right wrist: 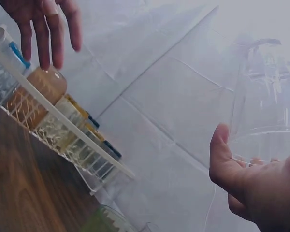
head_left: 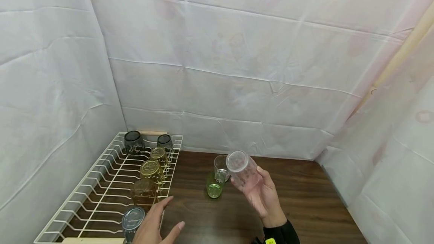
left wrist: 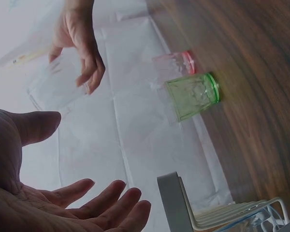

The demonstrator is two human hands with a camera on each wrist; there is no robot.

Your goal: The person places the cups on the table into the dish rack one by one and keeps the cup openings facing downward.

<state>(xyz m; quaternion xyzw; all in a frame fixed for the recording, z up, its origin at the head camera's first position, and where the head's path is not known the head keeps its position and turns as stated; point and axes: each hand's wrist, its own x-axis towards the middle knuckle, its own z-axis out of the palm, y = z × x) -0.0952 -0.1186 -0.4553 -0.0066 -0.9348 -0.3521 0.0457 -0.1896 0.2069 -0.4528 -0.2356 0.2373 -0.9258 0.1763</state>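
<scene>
My right hand (head_left: 266, 197) grips a clear drinking glass (head_left: 241, 170), raised above the table and tilted, its narrower end upward in the right wrist view. Beside the rack, my left hand (head_left: 152, 225) is spread with thumb and fingers apart and nothing between them. Closest to it is a blue glass (head_left: 132, 218) on the rack, partly hidden by the hand. On the table stand a green glass (head_left: 214, 189) and, just behind it, a clear glass (head_left: 220, 164). That rear glass shows a pink base (left wrist: 189, 63) in the left wrist view.
A white wire rack (head_left: 98, 195) fills the left side of the dark wooden table (head_left: 305, 195). Along it stand an amber glass (head_left: 144, 191), yellow glasses (head_left: 151, 170) and dark grey glasses (head_left: 133, 142). White sheeting (head_left: 220, 48) hangs behind and at the sides.
</scene>
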